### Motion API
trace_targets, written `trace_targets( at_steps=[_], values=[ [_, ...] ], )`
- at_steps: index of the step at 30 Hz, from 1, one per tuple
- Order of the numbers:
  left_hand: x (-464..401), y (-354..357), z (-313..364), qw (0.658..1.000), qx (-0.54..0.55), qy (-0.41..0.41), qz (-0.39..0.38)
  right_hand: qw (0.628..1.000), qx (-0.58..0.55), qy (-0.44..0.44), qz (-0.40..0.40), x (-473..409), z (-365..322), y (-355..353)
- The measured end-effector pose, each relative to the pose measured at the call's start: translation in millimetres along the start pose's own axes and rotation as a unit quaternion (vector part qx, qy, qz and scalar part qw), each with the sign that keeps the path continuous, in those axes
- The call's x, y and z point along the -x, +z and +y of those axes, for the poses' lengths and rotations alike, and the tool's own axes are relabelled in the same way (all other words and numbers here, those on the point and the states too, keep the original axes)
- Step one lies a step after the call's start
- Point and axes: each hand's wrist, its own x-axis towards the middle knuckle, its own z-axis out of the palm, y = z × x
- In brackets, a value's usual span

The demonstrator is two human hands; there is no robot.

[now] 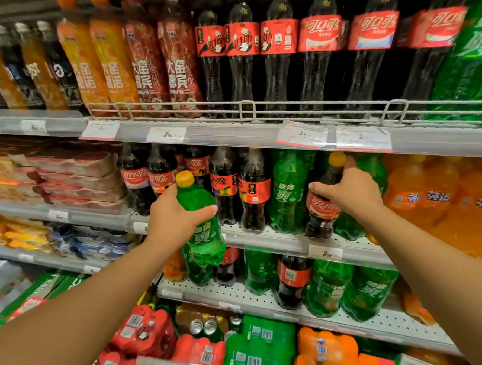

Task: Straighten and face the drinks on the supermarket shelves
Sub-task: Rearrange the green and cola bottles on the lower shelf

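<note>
White price tags hung along the clear strip at the front of the upper shelf, above which ran a pale wire rail. To the left, flat shrink-wrapped trays lay stacked several high on a shelf. Below them sat yellow packets, too blurred to read, and beside those a cluster of blue and white cans. A perforated metal shelf showed bare patches lower down.
</note>
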Motion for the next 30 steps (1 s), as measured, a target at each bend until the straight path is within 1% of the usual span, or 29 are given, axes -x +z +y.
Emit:
trace_targets(
  at_steps=[5,8,12,15,18,21,26,30],
  values=[
    [2,-18,-2,1.0,0.007,0.005,-0.004,0.992,-0.112,-0.054,0.02,33,10,0],
    [0,-28,-12,1.0,-0.011,0.006,0.007,0.989,-0.108,-0.089,0.044,58,6,-3],
    [-8,-45,-33,1.0,-0.005,-0.003,-0.01,0.987,-0.073,-0.131,0.056,83,-19,-18],
    [-19,-62,-45,0.999,0.003,-0.003,-0.033,0.985,-0.046,-0.156,0.053,97,-54,-30],
    [-33,-80,-58,0.999,0.008,0.008,-0.049,0.982,-0.064,-0.169,0.049,107,-101,-25],
    [-45,-100,-72,0.997,0.0,0.031,-0.066,0.98,-0.096,-0.171,0.037,112,-147,-4],
    [-58,-133,-101,0.995,-0.014,0.031,-0.09,0.974,-0.131,-0.183,0.036,116,-219,44],
    [-54,-150,-122,0.991,-0.012,0.021,-0.131,0.976,-0.133,-0.164,0.04,101,-251,76]
  ],
)
